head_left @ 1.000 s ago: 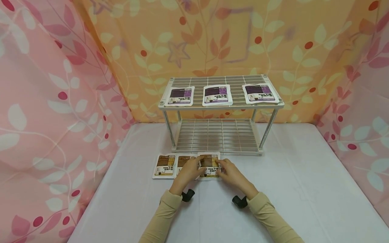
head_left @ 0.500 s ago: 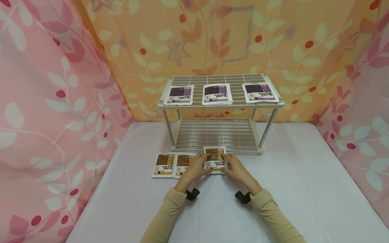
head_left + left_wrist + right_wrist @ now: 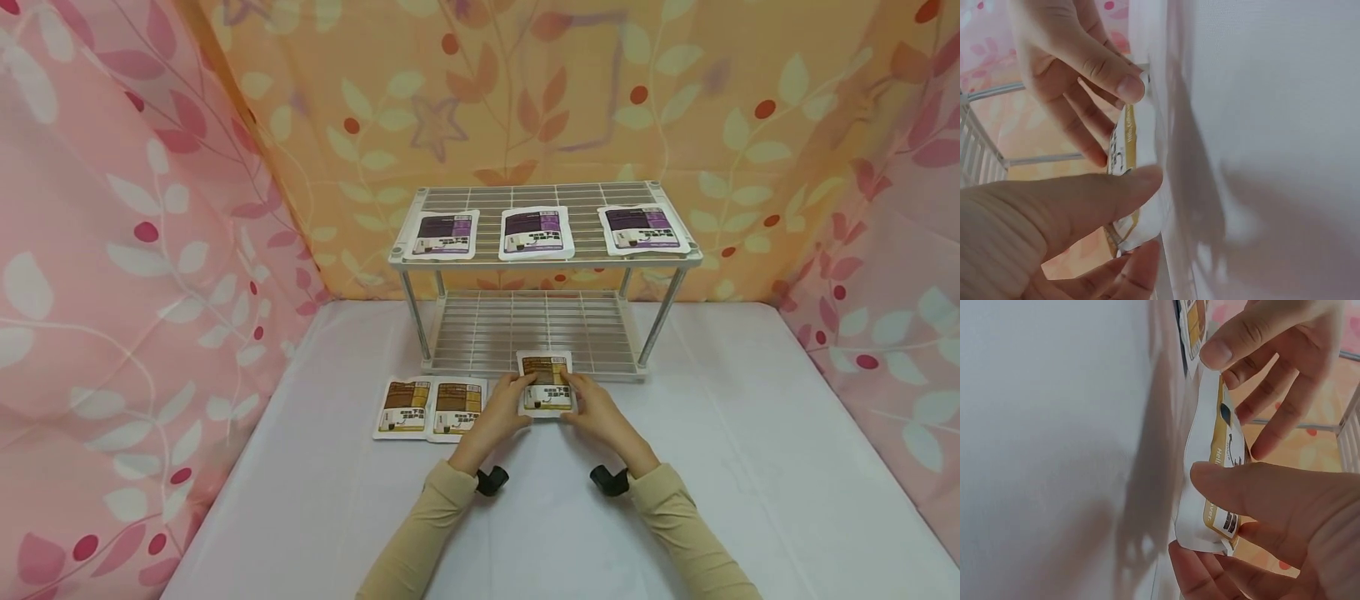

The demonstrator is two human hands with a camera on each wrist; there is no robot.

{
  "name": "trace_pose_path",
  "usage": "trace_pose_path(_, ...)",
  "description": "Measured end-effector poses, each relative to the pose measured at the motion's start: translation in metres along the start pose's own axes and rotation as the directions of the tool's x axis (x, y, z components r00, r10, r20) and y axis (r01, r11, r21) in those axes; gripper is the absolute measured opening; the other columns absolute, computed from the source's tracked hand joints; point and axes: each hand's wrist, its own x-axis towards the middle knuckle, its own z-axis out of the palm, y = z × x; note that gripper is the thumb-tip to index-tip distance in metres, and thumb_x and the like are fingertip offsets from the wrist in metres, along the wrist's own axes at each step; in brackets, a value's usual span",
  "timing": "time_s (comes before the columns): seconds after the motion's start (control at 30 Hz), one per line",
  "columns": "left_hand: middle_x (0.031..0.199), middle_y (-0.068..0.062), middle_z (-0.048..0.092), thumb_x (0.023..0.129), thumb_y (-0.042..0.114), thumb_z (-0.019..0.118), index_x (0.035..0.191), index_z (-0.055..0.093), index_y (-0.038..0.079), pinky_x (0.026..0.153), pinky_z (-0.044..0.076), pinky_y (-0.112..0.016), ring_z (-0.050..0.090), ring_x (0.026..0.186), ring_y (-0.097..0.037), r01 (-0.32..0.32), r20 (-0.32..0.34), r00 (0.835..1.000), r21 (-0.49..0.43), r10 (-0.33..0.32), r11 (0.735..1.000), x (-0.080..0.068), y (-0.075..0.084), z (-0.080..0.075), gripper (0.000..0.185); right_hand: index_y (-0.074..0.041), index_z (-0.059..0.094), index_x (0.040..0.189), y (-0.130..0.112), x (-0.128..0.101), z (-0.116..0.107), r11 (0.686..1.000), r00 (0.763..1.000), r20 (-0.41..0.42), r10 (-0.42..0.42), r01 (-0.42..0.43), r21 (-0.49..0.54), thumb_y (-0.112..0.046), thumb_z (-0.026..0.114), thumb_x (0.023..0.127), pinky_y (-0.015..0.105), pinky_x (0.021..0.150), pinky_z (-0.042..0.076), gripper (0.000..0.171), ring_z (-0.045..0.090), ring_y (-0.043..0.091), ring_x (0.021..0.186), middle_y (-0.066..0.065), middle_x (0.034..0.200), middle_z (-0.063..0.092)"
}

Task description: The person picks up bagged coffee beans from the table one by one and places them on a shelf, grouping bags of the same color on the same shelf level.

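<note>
Beige sleeves (image 3: 408, 537) come nearest to us, with black wrist mounts (image 3: 492, 481) beside the cuffs. Beyond them, the left hand (image 3: 501, 412) and right hand (image 3: 603, 415) pinch opposite sides of one brown-and-gold coffee sachet (image 3: 547, 390) (its lower band seems to read "Hello, Coffee"), thumbs at the pale near border. We see it tilted, just in front of the rack's lower shelf (image 3: 510, 329). We judge it light, soft in the middle and stiffer along the sealed rim, perhaps slightly slippery; the side borders look best to hold, without squeezing the filling. Leftward, two matching sachets (image 3: 406, 408) lie side by side on the white tablecloth (image 3: 757, 467), which is softly creased. Farther off, we see three purple sachets (image 3: 534, 233) on the wire rack's upper shelf (image 3: 491, 264), then pink floral curtains (image 3: 97, 275) flanking an orange one (image 3: 570, 92).
</note>
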Motion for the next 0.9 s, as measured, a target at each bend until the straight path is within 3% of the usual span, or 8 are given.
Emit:
trace_pose_path(0.3, 0.135, -0.019, 0.043, 0.076, -0.003, 0.069, 0.138, 0.044, 0.009, 0.098, 0.043, -0.042, 0.043, 0.124, -0.033, -0.045, -0.076, 0.996, 0.001, 0.045, 0.999, 0.007, 0.007, 0.009, 0.068, 0.009, 0.042, 0.133, 0.006, 0.0, -0.008, 0.998, 0.999, -0.032, 0.013, -0.015, -0.062, 0.0, 0.075, 0.068, 0.049, 0.08, 0.049, 0.073, 0.055, 0.037, 0.094, 0.031, 0.124, 0.048)
trace_pose_path(0.9, 0.124, -0.013, 0.054, 0.076, -0.004, 0.069, 0.129, 0.055, 0.008, 0.09, 0.049, -0.035, 0.053, 0.113, -0.027, -0.054, -0.188, 0.981, 0.012, 0.055, 0.998, 0.03, 0.024, 0.025, 0.056, 0.006, 0.048, 0.129, 0.019, 0.002, -0.021, 0.991, 0.984, -0.166, 0.068, -0.086, -0.105, 0.003, 0.073, 0.07, 0.042, 0.07, 0.048, 0.065, 0.053, 0.031, 0.085, 0.028, 0.112, 0.05)
